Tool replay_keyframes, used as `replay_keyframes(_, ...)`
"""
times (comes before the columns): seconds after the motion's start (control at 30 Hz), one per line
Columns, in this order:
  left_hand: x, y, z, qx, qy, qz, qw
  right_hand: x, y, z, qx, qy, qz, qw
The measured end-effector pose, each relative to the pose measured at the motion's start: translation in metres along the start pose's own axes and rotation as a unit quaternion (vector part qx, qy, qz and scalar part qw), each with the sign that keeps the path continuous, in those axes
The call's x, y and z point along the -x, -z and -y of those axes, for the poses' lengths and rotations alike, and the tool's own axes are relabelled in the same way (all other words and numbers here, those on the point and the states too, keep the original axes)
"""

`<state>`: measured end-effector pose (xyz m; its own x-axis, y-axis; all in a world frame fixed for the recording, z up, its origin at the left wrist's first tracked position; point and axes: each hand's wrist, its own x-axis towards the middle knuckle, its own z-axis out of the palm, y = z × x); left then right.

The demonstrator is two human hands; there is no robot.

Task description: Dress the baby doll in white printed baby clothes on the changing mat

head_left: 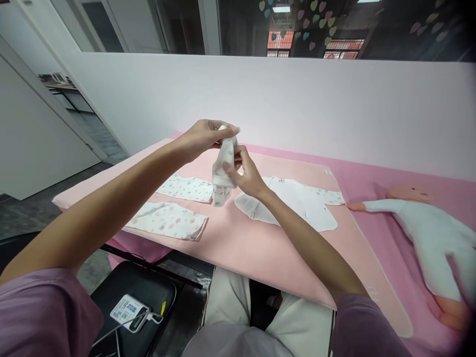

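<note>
A small white printed baby garment hangs gathered above the pink mat. My left hand pinches its upper end between thumb and fingers. Lower down on its right side, my right hand grips the cloth near a folded band, with the thumb in front. A smaller printed end dangles below that band. What kind of garment it is cannot be made out. Beneath my hands lie folded printed clothes on the left. To the right, a white baby top with printed sleeves is spread flat, partly behind my right forearm.
The pink mat covers a table against a white wall. A baby doll in white clothing lies at the right. By my left side, a black chair carries a white power bank with a cable.
</note>
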<state>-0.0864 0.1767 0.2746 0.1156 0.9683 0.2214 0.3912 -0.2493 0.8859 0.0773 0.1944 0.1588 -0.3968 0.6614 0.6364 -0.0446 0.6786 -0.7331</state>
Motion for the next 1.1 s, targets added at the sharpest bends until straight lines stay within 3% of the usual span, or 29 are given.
replay_keyframes(0.13,0.004,0.004,-0.012,0.001,0.005,0.059,0.998,0.004,0.021,0.000,-0.010,0.033,0.006,0.999)
replay_keyframes(0.33,0.016,0.007,-0.029,-0.027,0.003,0.107,0.994,0.029,0.027,0.028,0.075,0.035,-0.083,0.993)
replay_keyframes(0.43,0.020,0.005,-0.031,-0.048,0.003,0.092,0.995,0.044,0.025,0.043,0.078,0.012,-0.126,0.989)
replay_keyframes(0.6,0.019,-0.001,-0.029,-0.060,-0.011,0.069,0.996,0.055,0.021,0.043,0.109,0.017,-0.112,0.988)
replay_keyframes(0.8,0.018,-0.005,-0.037,-0.044,-0.010,0.042,0.998,0.033,0.028,0.017,0.166,0.024,-0.178,0.970)
replay_keyframes(0.97,0.021,-0.005,-0.044,-0.052,-0.017,0.039,0.998,0.021,0.029,0.018,0.186,0.053,-0.178,0.965)
replay_keyframes(1.1,0.024,-0.008,-0.045,-0.071,-0.023,0.026,0.997,0.018,0.027,0.017,0.096,0.022,-0.170,0.981)
